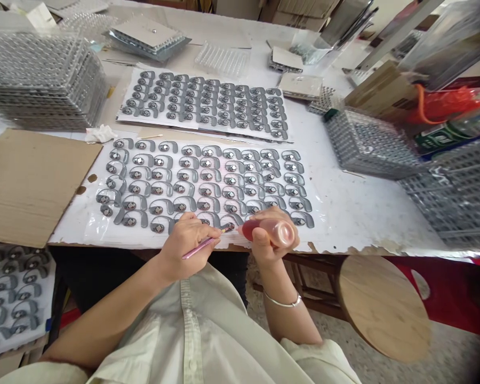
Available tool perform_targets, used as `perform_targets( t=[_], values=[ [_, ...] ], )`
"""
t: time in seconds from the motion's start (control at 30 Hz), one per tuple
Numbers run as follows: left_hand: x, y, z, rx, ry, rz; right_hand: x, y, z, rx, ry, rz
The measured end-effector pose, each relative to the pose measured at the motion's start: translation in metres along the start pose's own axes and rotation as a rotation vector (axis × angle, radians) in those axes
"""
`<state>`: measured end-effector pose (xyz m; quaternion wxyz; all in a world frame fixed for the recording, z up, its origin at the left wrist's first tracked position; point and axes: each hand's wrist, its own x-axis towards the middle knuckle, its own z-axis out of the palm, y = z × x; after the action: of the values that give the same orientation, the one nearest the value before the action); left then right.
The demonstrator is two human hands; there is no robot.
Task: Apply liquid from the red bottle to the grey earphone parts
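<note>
My left hand [188, 240] is closed on a thin pink tool [202, 246], its tip at a grey ear-hook piece [228, 226] in the nearest row. Just to the right, my right hand [270, 237] grips a small pink squeeze bottle [274, 230], its nozzle pointing left toward the same piece. Both hands hover over the front edge of a white sheet [328, 213] laid with several rows of grey ear-hook parts with shiny round centres. A second sheet [204, 101] of the same parts lies farther back.
Flat cardboard [28, 181] lies at left. Stacks of clear plastic trays [40, 80] stand at the back left and more trays [368, 141] at the right. A round wooden stool [382, 304] stands below the table edge. More grey parts [12, 298] lie at the lower left.
</note>
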<state>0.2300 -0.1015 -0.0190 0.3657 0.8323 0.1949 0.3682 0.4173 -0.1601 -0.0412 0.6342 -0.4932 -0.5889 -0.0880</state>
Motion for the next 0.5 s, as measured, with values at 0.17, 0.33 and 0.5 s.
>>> perform_targets(
  t=[0.17, 0.33, 0.5],
  values=[
    [0.0, -0.001, 0.0, -0.025, 0.003, 0.004, 0.004, -0.001, 0.0, 0.091, 0.172, 0.141],
    [-0.002, -0.002, 0.002, -0.017, 0.01, 0.031, 0.019, -0.002, -0.001, 0.261, 0.45, 0.382],
    [-0.001, 0.002, 0.001, -0.035, 0.024, 0.061, 0.048, 0.012, -0.018, 0.403, 0.459, 0.758]
  ],
)
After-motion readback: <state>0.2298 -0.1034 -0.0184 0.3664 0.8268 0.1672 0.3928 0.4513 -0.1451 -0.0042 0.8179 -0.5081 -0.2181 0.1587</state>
